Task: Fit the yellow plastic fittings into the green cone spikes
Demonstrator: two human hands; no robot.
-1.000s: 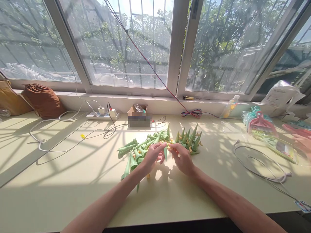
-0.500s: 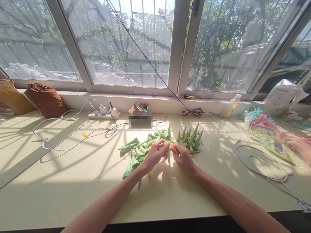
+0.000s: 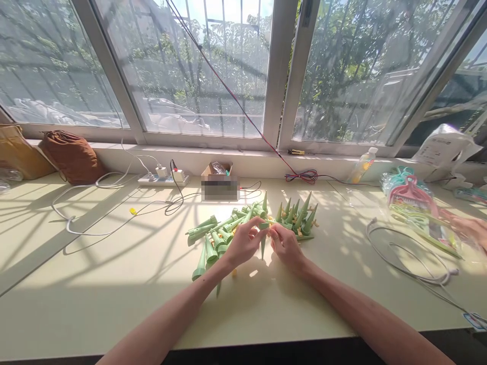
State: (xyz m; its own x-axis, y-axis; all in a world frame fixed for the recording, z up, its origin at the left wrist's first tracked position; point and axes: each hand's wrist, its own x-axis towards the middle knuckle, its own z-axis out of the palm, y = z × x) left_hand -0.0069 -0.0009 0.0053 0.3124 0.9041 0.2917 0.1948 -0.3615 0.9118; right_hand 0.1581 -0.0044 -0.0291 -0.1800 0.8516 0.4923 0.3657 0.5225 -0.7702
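My left hand [image 3: 243,243] is closed on a green plastic cone [image 3: 263,247], held by its wide end with the point down. Close beside it, the fingers of my right hand [image 3: 287,248] are pinched at the cone's wide end. What they hold is too small and too covered to make out. Loose green cones [image 3: 210,252] lie in a heap left of and behind my left hand, some with small yellow parts among them. Beyond my right hand, a cluster of green cones [image 3: 304,219] stands mostly point up with yellow bits at the side.
At the right edge another person's hand [image 3: 470,228] touches packaged items near a pink dustpan [image 3: 413,195]. A coiled grey cable [image 3: 409,271] lies in front. Along the window are a bottle [image 3: 363,165], a small cardboard box [image 3: 218,175], a power strip [image 3: 163,178] and a brown bag [image 3: 72,157].
The held cone has shifted slightly right and tipped, its wide end now turned up between my hands. The view moved slightly. The other person's hand came further in from the right.
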